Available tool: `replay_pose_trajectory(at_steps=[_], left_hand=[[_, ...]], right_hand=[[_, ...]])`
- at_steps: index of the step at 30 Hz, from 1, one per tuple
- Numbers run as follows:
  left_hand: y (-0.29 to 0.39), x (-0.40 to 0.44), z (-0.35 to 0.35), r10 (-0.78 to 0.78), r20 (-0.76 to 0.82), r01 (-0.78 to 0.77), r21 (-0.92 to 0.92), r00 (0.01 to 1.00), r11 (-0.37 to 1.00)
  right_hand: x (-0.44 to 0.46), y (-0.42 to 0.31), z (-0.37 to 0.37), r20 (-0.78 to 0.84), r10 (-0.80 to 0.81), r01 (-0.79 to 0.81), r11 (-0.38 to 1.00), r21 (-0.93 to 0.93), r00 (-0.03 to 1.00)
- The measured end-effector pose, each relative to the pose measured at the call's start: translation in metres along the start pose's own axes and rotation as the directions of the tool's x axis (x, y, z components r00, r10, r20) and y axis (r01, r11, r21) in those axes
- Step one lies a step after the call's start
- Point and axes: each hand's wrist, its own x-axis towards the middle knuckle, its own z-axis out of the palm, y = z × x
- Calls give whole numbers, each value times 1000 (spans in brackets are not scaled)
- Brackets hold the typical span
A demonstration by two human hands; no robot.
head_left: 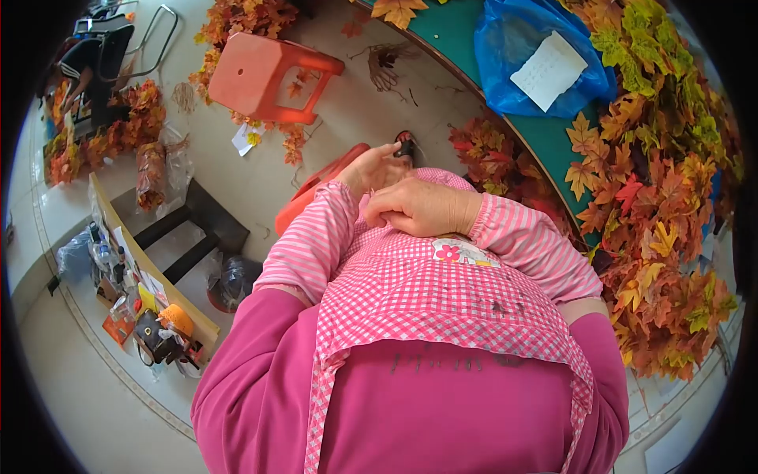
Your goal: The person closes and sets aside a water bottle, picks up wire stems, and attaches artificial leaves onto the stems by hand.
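Observation:
My left hand [377,167] is held in front of my waist, fingers stretched out and apart, with nothing visible in it. Just nearer to me, my right hand [424,207] lies across the pink checked apron [426,276]. Its fingers are curled in, close to the left wrist and the apron cloth; whatever they hold, if anything, is hidden. Striped pink sleeve covers [312,237] run up both forearms. Beyond the hands, part of a red-orange seat [296,213] and a dark shoe [405,146] show.
Right of me, a green table [553,146] bears a blue plastic bag [505,87], white paper [549,71] and piled autumn leaves [655,229]. More leaves [497,162] lie below its edge. An orange stool [268,75] stands ahead. Left is a crate [150,276] of small items.

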Motion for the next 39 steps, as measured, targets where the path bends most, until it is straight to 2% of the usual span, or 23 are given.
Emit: replay_pose_trajectory(at_steps=[1,2,4,6,8,10,11,14,15,17,18,19,22,23,25,26,28,29,31,34,35,38,39], left_hand=[[-1,23,-13,97,-8,-97,-215,995,972],[4,24,-11,230,-106,-251,-266,967,931],[18,21,-7,458,-317,-548,-313,830,776],[45,10,-27,365,-334,-495,-587,869,641],[63,-11,-35,380,-510,-630,-529,772,569],[81,-12,-78,401,-487,-631,-580,776,515],[86,-11,-94,412,-476,-630,-604,777,488],[93,-18,-107,432,-531,-682,-507,729,527],[87,-31,-81,478,-549,-718,-398,685,571],[82,-42,-63,458,-582,-589,-46,672,807],[81,-43,-60,449,-597,-471,131,665,872],[84,-33,-81,433,-637,-212,395,638,894],[86,-60,-72,411,-640,79,594,649,800],[90,-66,-79,419,-614,49,599,668,799],[86,-74,-88,508,-495,-347,384,705,856],[85,-81,-83,565,-438,-518,235,699,822],[87,-90,-81,632,-430,-708,-24,644,706],[89,-93,-98,641,-436,-749,-130,632,650],[91,-106,-112,660,-392,-767,-307,641,563],[94,-121,-95,569,-520,-771,-417,637,482],[95,-132,-73,469,-545,-715,-449,695,536],[84,-120,-122,749,-153,-717,-460,645,523],[84,-125,-117,777,-171,-774,-353,605,525]], right_hand=[[-4,1,0,3,27,-27,1000,4,1000],[-8,3,-1,6,53,-53,999,7,999],[-18,7,-2,-22,99,-99,995,21,995],[-29,14,-1,-80,138,-135,990,45,987],[-40,18,-1,-208,122,-138,988,-65,971],[-51,27,1,-384,41,-132,968,-212,922],[-58,38,1,-416,34,-133,969,-210,909],[-84,60,7,-446,378,-356,925,135,812],[-89,60,7,-415,405,-386,913,133,814],[-98,57,5,-356,464,-452,884,123,811],[-103,59,6,-387,460,-499,867,0,799],[-108,63,9,-417,453,-542,831,-121,788],[-123,72,9,-420,519,-657,681,-324,745],[-127,76,9,-408,556,-687,628,-366,725],[-132,93,15,-396,554,-679,631,-375,733],[-133,101,17,-392,551,-675,633,-379,737],[-135,113,18,-367,549,-655,549,-519,751],[-137,118,20,-353,551,-638,502,-584,756],[-142,129,22,-381,558,-667,507,-546,737],[-139,139,23,-410,548,-680,517,-519,729],[-139,142,22,-419,545,-684,514,-517,726],[-136,154,13,-356,653,-734,501,-459,668],[-132,165,15,-433,494,-653,632,-418,754]])
